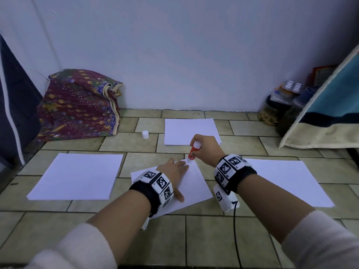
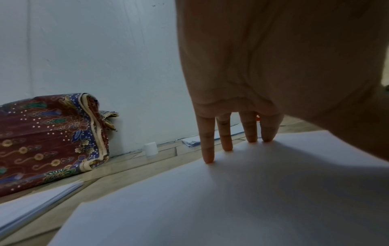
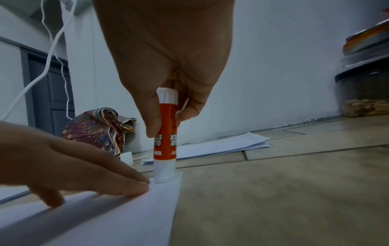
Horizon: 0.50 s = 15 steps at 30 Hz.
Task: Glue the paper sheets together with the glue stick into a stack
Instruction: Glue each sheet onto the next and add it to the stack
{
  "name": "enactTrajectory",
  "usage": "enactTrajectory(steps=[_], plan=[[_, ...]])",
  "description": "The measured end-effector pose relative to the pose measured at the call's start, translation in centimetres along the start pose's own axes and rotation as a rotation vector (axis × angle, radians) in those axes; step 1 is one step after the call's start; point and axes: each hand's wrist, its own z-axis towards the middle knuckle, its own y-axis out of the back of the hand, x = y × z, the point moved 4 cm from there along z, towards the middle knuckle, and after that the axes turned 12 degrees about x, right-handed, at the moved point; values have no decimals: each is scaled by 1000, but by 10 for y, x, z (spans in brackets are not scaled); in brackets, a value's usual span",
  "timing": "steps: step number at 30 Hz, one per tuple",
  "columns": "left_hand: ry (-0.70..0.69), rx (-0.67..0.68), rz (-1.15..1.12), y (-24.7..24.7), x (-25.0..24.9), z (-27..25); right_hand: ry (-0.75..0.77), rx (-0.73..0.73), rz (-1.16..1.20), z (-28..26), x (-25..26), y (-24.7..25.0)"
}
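two hands are working at one sheet [image 1: 190, 183] lying nearest on the tiled floor [image 1: 213, 230], turned askew. the left hand [image 1: 172, 171] is pressing it flat, fingers [image 2: 207, 149] straight and spread, tips reaching toward the far corner. just beyond them the right hand [image 1: 206, 148] is gripping the glue stick [image 3: 165, 133], long axis upright, its tip touching that corner. farther off, paper piles are lying left [image 1: 77, 175], right [image 1: 287, 181] and behind [image 1: 191, 131], with the white cap [image 1: 145, 134] well apart.

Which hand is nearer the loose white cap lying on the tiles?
Left. The left hand presses the sheet, nearer than and right of the cap; the right hand, gripping the glue stick, sits farther right.
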Motion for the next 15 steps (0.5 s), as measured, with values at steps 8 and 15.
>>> enactTrajectory(steps=[8, 15], plan=[[4, -43, -14, -4, 3, -1, 24, 144, -273, -4, 9, -3], [2, -51, -22, -6, 5, 0, 71, 232, -379, -22, 14, 1]])
